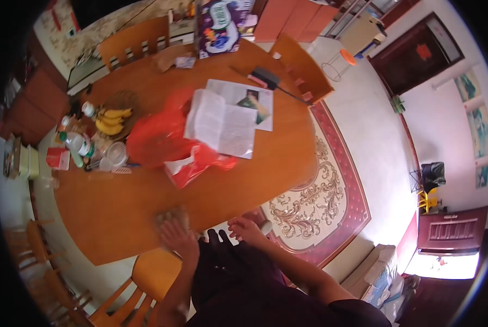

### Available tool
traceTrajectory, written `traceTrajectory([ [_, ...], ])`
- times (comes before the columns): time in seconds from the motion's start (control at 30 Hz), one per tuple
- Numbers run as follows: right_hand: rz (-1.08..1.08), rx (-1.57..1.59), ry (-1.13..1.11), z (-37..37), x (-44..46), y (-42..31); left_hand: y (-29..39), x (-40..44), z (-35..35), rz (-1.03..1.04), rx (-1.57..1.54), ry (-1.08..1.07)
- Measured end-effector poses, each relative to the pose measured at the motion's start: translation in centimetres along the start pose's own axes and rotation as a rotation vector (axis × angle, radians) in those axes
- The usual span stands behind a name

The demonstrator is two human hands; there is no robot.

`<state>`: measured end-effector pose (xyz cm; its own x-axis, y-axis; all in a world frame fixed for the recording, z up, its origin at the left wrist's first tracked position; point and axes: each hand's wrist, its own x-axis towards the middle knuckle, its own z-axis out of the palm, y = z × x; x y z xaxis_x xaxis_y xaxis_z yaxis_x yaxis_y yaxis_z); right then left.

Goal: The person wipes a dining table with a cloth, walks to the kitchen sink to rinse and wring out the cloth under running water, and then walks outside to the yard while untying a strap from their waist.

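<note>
My left hand [175, 237] presses down on a greyish-brown cloth [172, 214] near the front edge of the wooden table [118, 218]. Both the cloth and the fingers are smeared by motion. Just off the table edge, in front of my body, is my right hand [245, 229], its fingers curled in loosely with nothing seen in them. Farther up the table lies a red plastic bag [159, 136], partly under an open printed sheet [222, 122].
Bananas [110, 121], a green-capped bottle [79, 143] and a white strainer-like item [116, 153] crowd the table's left side. A purple package [218, 27] stands at the back. Chairs [304, 71] surround the table; a patterned rug [315, 207] lies to the right.
</note>
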<state>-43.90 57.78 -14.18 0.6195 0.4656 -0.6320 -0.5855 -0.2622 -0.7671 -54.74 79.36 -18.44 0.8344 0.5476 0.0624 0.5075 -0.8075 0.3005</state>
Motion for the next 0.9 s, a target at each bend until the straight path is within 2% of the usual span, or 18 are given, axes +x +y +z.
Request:
traceTrajectory([
  [0.1,-0.076,-0.042,0.059,-5.7,-2.3,0.9,8.5,0.7,2.2,0.176,-0.084,-0.134],
  [0.13,0.002,-0.05,0.124,-7.6,-3.3,0.7,11.1,1.1,3.0,0.216,-0.095,-0.181],
  [0.23,-0.087,0.139,0.18,-16.0,-6.1,3.8,18.6,1.4,5.0,0.395,-0.092,-0.174],
  [0.27,-0.111,0.343,0.212,-18.7,-7.3,5.0,21.1,1.4,5.9,0.411,-0.107,-0.155],
  [0.37,-0.067,0.24,0.436,-26.6,-11.3,6.9,28.4,1.3,9.4,0.549,-0.156,-0.147],
  [0.53,-0.011,0.32,0.646,-36.2,-17.5,7.8,40.6,3.1,12.8,0.73,-0.057,-0.126],
  [0.67,0.032,0.384,0.692,-41.3,-17.8,8.4,45.7,5.2,14.0,0.725,-0.007,-0.156],
  [0.77,0.027,0.432,0.633,-44.6,-15.0,8.6,48.3,7.0,14.8,0.692,0.007,-0.183],
  [0.9,-0.04,0.354,0.492,-49.8,-10.5,3.4,53.5,10.5,16.8,0.591,0.033,-0.131],
])
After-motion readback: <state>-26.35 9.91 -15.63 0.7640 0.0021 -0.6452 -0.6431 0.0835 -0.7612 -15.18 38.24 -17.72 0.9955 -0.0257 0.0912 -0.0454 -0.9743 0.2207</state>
